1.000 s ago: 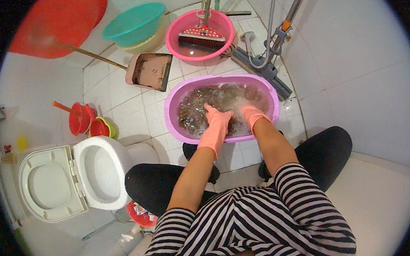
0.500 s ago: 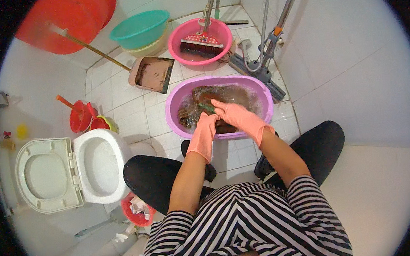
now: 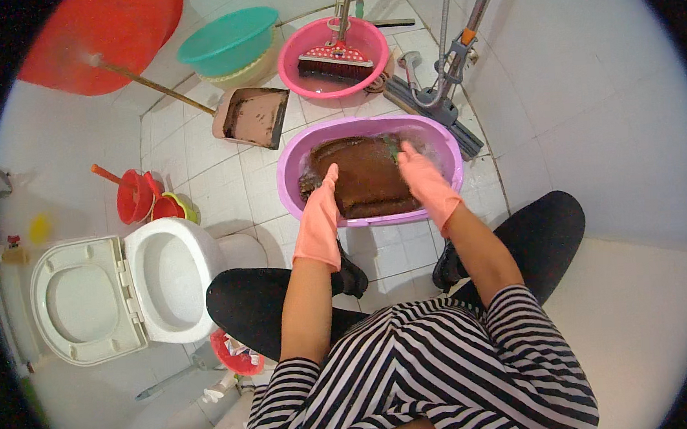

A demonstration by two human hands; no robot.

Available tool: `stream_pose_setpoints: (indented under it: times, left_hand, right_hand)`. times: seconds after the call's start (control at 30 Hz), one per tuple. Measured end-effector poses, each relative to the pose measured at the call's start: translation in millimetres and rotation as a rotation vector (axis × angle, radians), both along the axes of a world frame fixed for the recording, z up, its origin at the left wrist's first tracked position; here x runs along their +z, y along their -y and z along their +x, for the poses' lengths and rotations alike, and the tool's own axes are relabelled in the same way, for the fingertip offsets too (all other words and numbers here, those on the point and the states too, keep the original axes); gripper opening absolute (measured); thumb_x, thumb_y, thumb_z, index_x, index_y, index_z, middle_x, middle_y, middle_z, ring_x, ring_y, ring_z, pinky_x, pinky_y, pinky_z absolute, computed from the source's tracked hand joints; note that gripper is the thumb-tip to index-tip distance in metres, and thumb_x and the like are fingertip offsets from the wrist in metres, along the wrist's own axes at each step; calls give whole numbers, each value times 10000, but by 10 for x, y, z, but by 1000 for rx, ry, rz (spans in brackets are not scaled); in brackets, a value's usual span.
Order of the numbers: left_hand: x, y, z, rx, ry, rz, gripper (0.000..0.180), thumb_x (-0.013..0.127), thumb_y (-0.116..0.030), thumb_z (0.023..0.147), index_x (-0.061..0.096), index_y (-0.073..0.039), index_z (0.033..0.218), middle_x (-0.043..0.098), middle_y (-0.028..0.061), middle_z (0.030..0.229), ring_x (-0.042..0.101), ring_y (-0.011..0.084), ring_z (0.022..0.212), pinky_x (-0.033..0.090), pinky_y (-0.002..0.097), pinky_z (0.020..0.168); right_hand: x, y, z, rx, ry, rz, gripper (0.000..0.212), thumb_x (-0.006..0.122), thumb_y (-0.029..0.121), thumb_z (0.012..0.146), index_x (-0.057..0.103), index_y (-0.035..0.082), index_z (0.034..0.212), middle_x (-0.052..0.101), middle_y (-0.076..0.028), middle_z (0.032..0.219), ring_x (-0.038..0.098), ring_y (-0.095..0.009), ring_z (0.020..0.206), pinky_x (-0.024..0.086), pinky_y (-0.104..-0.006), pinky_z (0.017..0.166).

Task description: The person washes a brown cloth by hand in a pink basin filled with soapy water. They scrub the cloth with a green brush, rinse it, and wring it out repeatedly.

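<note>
A purple oval tub (image 3: 289, 194) stands on the floor before me, with soapy, dirty water around a dark brown, flat piece of soaked cloth or matting (image 3: 368, 172). Both hands wear pink rubber gloves. My left hand (image 3: 323, 208) is closed at the cloth's left edge, thumb side up; its fingers are mostly hidden. Over the right side of the tub, my right hand (image 3: 428, 182) has its fingers closed around a small green object (image 3: 395, 150), partly covered, whose kind I cannot make out.
Behind the tub stand a pink basin (image 3: 287, 64) with a broom (image 3: 336, 64), a dustpan (image 3: 251, 116) and a grey sponge mop (image 3: 432, 115). Turquoise basins (image 3: 227, 45) lean at the back wall. An open toilet (image 3: 173, 276) and a red wastebasket (image 3: 238, 355) are left.
My hands have moved apart, left hand leftward and right hand rightward with the green object. The brown cloth now shows as a wider, flatter sheet across the tub.
</note>
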State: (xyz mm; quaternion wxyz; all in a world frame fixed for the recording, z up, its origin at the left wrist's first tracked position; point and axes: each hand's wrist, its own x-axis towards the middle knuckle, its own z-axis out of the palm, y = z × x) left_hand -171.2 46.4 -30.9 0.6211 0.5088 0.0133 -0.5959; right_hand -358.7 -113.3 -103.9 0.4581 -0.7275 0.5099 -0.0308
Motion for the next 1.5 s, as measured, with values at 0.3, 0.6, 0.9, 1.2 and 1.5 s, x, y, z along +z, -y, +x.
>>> stream_pose_setpoints:
  times: [0.3, 0.6, 0.9, 1.2, 1.5]
  left_hand:
    - [-1097, 120, 210, -65, 354, 257, 426, 676, -291, 1001, 618, 31, 1275, 703, 91, 1089, 658, 217, 919, 526, 381, 822]
    - [-1417, 219, 295, 14, 375, 559, 435, 773, -242, 932, 610, 1, 1253, 671, 76, 998, 612, 185, 845, 510, 383, 757]
    - [-700, 474, -252, 44, 389, 503, 389, 757, -209, 960, 612, -4, 1257, 650, 65, 940, 582, 185, 766, 510, 381, 717]
    - [-667, 193, 7, 213, 282, 523, 449, 708, -224, 1000, 571, 18, 1351, 681, 123, 1182, 634, 255, 972, 527, 407, 875]
    - [-646, 322, -59, 356, 168, 427, 426, 673, -247, 1021, 564, 11, 1342, 669, 121, 1251, 619, 273, 1041, 503, 443, 943]
  right_hand:
    - [-81, -115, 639, 362, -360, -153, 538, 437, 431, 1086, 342, 351, 1609, 728, -176, 1234, 687, -416, 1151, 541, -526, 950]
    - [148, -307, 784, 252, -251, -122, 523, 419, 418, 1084, 364, 325, 1595, 705, -182, 1271, 670, -419, 1157, 533, -506, 973]
    - [-481, 435, -51, 65, -533, -186, 486, 408, 419, 1089, 445, 274, 1552, 695, -185, 1311, 652, -412, 1209, 496, -530, 1036]
    - [360, -587, 425, 357, -213, -136, 518, 429, 432, 1073, 444, 286, 1570, 695, -214, 1273, 646, -440, 1179, 495, -510, 1033]
    - [80, -95, -115, 257, -372, -342, 475, 463, 253, 1048, 521, 103, 1494, 690, -267, 1222, 657, -437, 1132, 524, -525, 957]
